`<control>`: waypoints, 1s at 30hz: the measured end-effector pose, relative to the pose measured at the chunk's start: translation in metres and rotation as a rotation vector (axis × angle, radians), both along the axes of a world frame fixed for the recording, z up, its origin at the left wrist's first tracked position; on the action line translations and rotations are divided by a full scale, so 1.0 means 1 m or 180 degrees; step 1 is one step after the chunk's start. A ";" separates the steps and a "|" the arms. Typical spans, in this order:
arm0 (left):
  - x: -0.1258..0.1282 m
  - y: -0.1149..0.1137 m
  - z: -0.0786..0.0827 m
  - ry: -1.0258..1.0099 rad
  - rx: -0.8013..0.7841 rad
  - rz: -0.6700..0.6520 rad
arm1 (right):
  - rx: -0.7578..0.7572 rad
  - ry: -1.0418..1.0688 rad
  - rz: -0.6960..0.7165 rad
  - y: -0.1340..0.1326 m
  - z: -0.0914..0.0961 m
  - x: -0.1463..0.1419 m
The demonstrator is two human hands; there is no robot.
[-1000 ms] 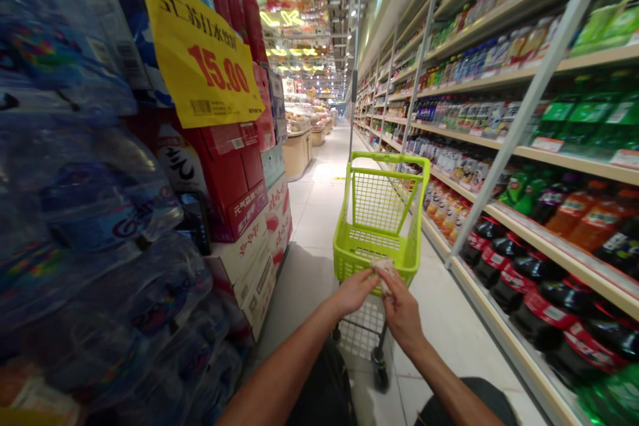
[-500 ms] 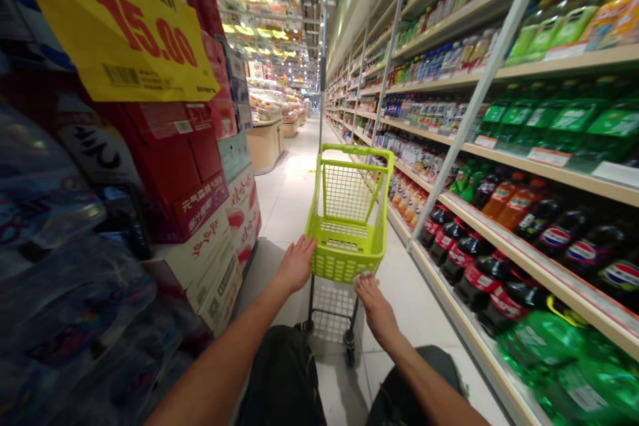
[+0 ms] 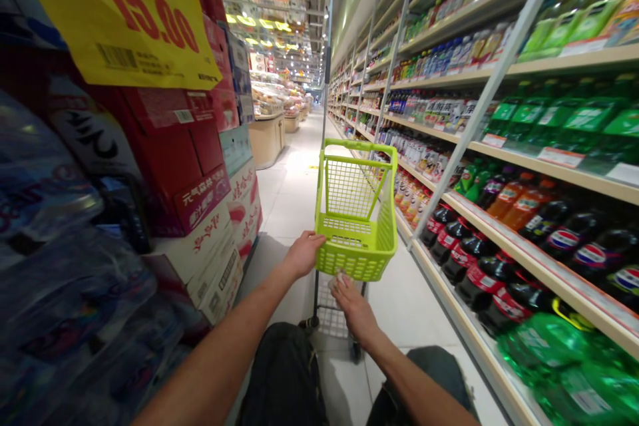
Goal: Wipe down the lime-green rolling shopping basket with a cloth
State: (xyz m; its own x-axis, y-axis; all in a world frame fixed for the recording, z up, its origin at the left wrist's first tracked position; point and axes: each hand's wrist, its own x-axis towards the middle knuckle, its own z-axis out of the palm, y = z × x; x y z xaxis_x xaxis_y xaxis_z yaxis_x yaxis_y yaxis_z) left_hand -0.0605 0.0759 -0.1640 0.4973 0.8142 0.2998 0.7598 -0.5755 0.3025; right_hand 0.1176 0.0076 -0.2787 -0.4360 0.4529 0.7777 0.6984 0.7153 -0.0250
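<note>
A lime-green plastic shopping cart basket (image 3: pixel 355 261) stands before my knees on a dark wheeled frame. My left hand (image 3: pixel 305 254) is closed on the basket's near left corner, its fingers curled over the rim. Just below the basket's near wall, my right hand (image 3: pixel 357 309) pinches a small pale crumpled cloth (image 3: pixel 340 278). The cloth is at the wall's lower edge, mostly covered by the fingers. No goods show inside the basket. Under it, a wire lower rack (image 3: pixel 333 316) is partly hidden by my right hand.
Shelves of bottled drinks (image 3: pixel 559 236) run along the right. On the left rise stacked drink cartons (image 3: pixel 207 266) and plastic-wrapped bottles (image 3: pixel 74 319), under a yellow price sign (image 3: pixel 134 20). A tiled aisle (image 3: pixel 294 193) leads ahead past display counters (image 3: pixel 267 140).
My right hand has slid left with the cloth along the basket's lower edge. My left fingers have curled over the rim, where they lay flatter before. The basket appears slightly further right.
</note>
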 end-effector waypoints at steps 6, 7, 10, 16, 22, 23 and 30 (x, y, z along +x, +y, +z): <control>-0.002 0.005 -0.005 -0.0370 -0.0173 -0.0025 | 0.0129 -0.0144 -0.0210 0.024 0.023 -0.032; -0.002 0.006 -0.007 -0.0435 -0.0198 0.0009 | 0.0159 -0.0195 -0.0259 0.027 0.018 -0.031; -0.004 0.005 -0.012 -0.0603 -0.0246 0.0088 | 0.0104 -0.0335 -0.0372 0.021 -0.011 -0.020; -0.001 0.002 -0.022 -0.0857 -0.0333 0.0213 | 0.0010 -0.0137 -0.0446 0.007 0.003 0.000; 0.006 -0.005 -0.014 -0.0843 -0.0414 0.0311 | 0.0030 -0.0231 -0.0599 0.018 -0.005 -0.003; 0.007 -0.007 -0.011 -0.0821 -0.0418 0.0308 | -0.0006 -0.0280 -0.0580 0.015 -0.013 -0.002; 0.015 -0.015 -0.005 -0.0404 -0.0261 0.0291 | -0.0044 0.0155 -0.0726 0.004 0.009 0.018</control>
